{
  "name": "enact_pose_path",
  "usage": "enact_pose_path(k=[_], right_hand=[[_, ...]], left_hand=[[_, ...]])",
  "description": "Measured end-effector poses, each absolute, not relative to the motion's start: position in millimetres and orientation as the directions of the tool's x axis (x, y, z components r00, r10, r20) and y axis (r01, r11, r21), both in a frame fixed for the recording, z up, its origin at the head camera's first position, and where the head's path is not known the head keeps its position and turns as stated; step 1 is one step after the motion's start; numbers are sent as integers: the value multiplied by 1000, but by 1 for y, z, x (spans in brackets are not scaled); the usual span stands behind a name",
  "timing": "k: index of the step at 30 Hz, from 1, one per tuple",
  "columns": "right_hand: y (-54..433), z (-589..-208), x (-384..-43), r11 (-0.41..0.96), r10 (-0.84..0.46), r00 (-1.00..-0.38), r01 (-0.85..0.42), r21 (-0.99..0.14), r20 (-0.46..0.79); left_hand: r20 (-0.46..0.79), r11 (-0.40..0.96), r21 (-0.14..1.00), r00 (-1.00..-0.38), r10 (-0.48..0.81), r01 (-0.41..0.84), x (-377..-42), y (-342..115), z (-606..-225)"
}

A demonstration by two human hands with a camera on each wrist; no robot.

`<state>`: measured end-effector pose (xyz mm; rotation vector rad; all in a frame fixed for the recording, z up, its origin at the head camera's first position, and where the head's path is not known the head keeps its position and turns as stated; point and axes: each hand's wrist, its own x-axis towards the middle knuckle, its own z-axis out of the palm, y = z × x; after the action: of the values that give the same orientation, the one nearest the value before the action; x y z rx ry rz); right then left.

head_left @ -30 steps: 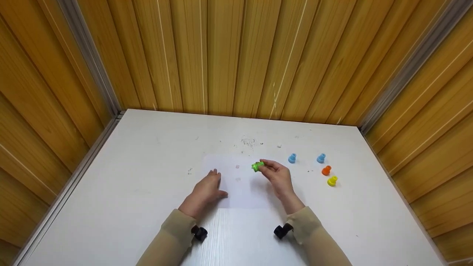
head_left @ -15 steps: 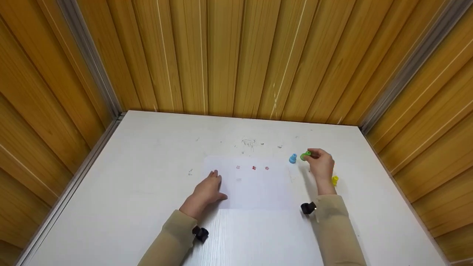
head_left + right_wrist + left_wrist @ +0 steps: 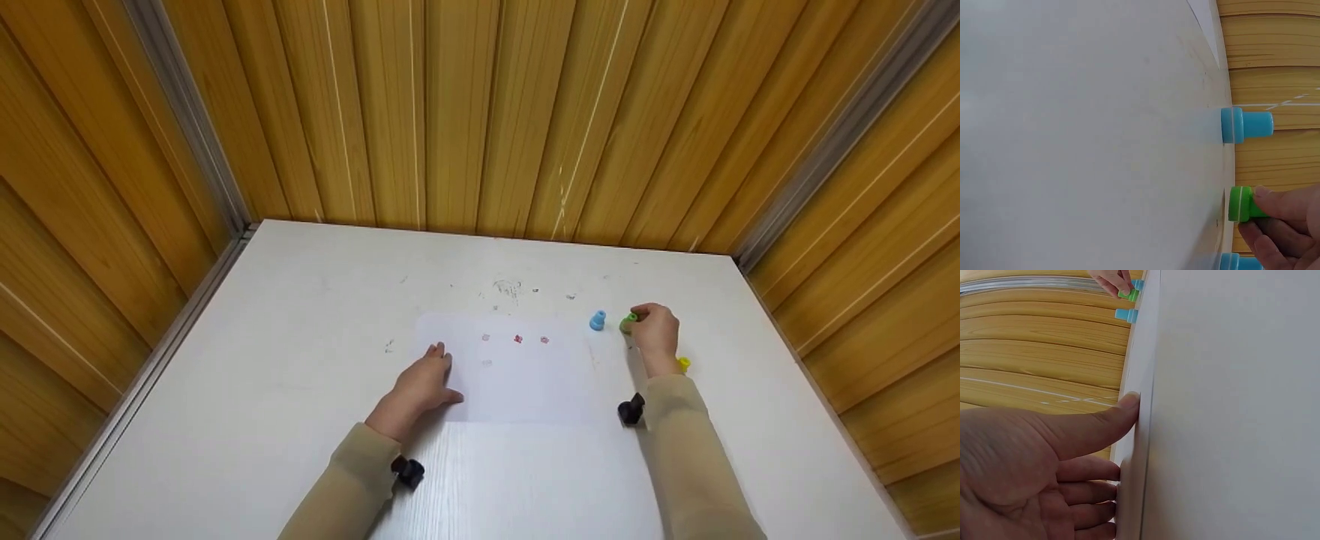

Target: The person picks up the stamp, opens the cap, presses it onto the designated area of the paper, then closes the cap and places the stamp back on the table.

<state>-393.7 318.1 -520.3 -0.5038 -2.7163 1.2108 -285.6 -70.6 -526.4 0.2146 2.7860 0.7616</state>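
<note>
My right hand (image 3: 655, 339) pinches a small green stamp (image 3: 628, 323) by its narrow handle, low over the tabletop right of the paper. In the right wrist view, the green stamp (image 3: 1239, 203) hangs with its wide base close to the table, between two blue stamps. One blue stamp (image 3: 598, 320) stands just left of it; a second blue stamp (image 3: 1241, 262) shows at the bottom of the right wrist view. My left hand (image 3: 422, 382) rests with extended fingers on the left edge of a white sheet of paper (image 3: 525, 390). Small red prints (image 3: 518, 339) mark the sheet.
A yellow stamp (image 3: 683, 364) peeks out beside the right wrist; the orange stamp is hidden behind the hand. Dark scuffs (image 3: 507, 288) mark the white table (image 3: 322, 315) beyond the sheet. Wood-patterned walls (image 3: 450, 112) enclose the table's back and sides.
My right hand has carried the green stamp from above the paper to the right, then lowered it beside the blue stamp, uncovering red prints. The left hand has stayed on the sheet.
</note>
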Motion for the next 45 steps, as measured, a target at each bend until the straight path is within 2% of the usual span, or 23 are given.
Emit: enact_pose_path(k=[7,10,14,17,19,36,45], right_hand=[[317,-520,-391,606,344,-938,261,-752,-48],[311,-515,-386,571,366,-930,217,-792,10],[297,-509,-382,423,406,-913,143,-895,47],[287,-509,-384,275,407,-913,153,-949,-29],[283,-512,-387,232,403,-912,180,-956,-74],[277,-533,-397,361,373,-922,247,-899,-104],[280,-536,-398,420,337,-939,222,-880,-77]], left_hand=[[-197,849,523,-959,204,74,-286,-71,-527],[-206,857,508,-955,214,83,-287,-72,-528],[-210,865,493,-952,222,93,-288,-72,-527],[-200,862,500,-956,214,89,-288,-72,-527],[-198,859,506,-958,209,83,-287,-71,-527],[-214,849,525,-956,201,62,-286,-70,-525],[-169,856,500,-954,246,132,-287,-74,-527]])
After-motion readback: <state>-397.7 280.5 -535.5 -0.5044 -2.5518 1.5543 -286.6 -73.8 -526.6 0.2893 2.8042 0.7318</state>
